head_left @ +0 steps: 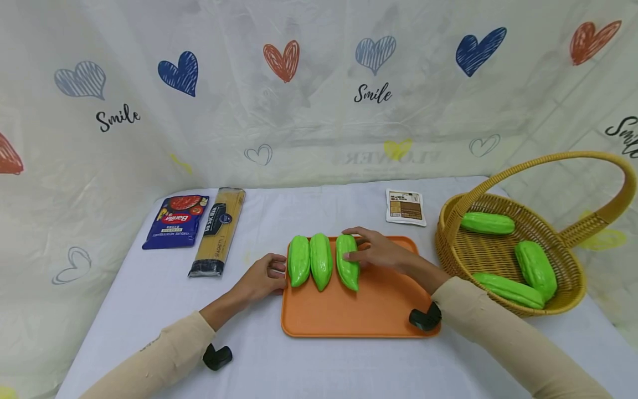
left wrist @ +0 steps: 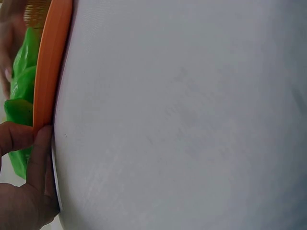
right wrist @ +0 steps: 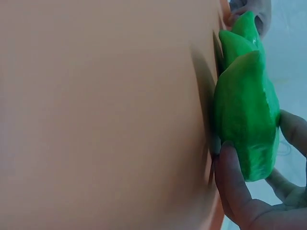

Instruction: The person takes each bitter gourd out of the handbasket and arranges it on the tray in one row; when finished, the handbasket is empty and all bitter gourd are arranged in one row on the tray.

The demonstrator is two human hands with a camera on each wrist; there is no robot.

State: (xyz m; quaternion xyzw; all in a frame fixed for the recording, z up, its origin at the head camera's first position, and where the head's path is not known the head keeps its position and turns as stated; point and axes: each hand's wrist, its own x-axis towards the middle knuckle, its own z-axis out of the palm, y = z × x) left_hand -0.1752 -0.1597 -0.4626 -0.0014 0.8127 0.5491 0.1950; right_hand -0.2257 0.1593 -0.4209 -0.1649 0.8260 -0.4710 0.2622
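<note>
- Tray of orange plastic, rectangular with rounded corners and a low rim, lies on a white cloth-covered table.
- On its upper left part are three glossy, bright green, tapering gourds in a row: the first gourd against the left rim, the second gourd just beside it, and the third gourd a small gap further right.
- The right hand pinches the third gourd between thumb and fingers, over the tray; whether that gourd's underside touches the tray, I cannot tell.
- The left hand grips the tray's left rim near the first gourd, thumb on one side and fingers on the other.
- Both arms wear beige sleeves, with a black device at each wrist.
- To the right of the tray stands an oval, golden-brown wicker basket with a tall arched handle; three more green gourds lie apart or touching inside it.
- Behind the tray, a small white-and-brown flat packet lies near the basket.
- At the far left, a blue pouch with red food artwork lies beside a long clear-and-dark packet of spaghetti.
</note>
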